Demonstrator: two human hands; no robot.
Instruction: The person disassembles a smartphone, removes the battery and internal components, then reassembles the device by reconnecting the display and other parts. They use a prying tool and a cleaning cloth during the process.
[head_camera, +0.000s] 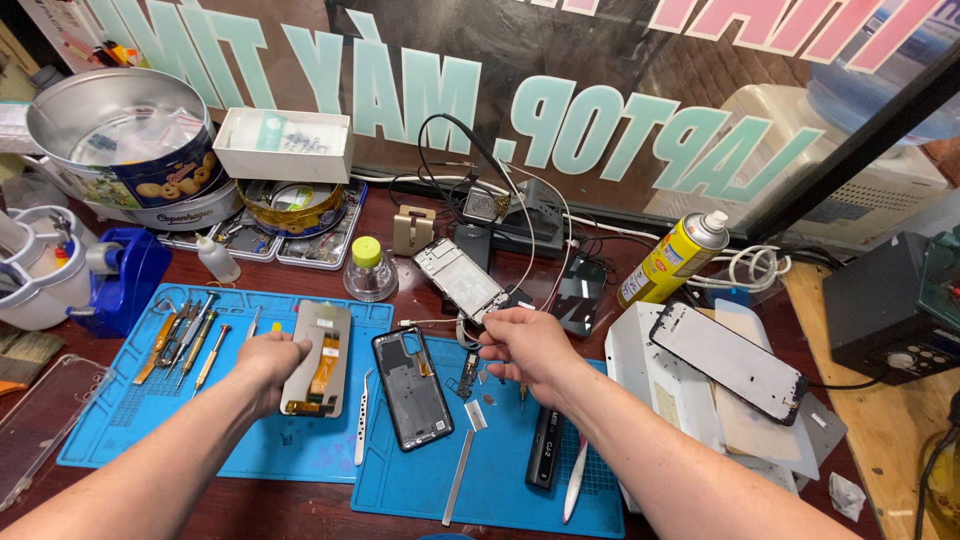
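Phone frame (412, 387) lies stripped on blue mat (300, 450). Left hand (268, 362) fingers grasping detached screen (318, 357); right hand (525, 348) fingers pinched, contents indistinct. Reassembly judged outstanding.

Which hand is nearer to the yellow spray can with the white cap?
Right. The right hand is left of and below the yellow spray can; the left hand is much farther left, touching a detached phone screen.

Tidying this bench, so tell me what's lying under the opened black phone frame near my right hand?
The black phone frame lies on a blue work mat. Whatever sits directly beneath it is covered. The right hand hovers beside it.
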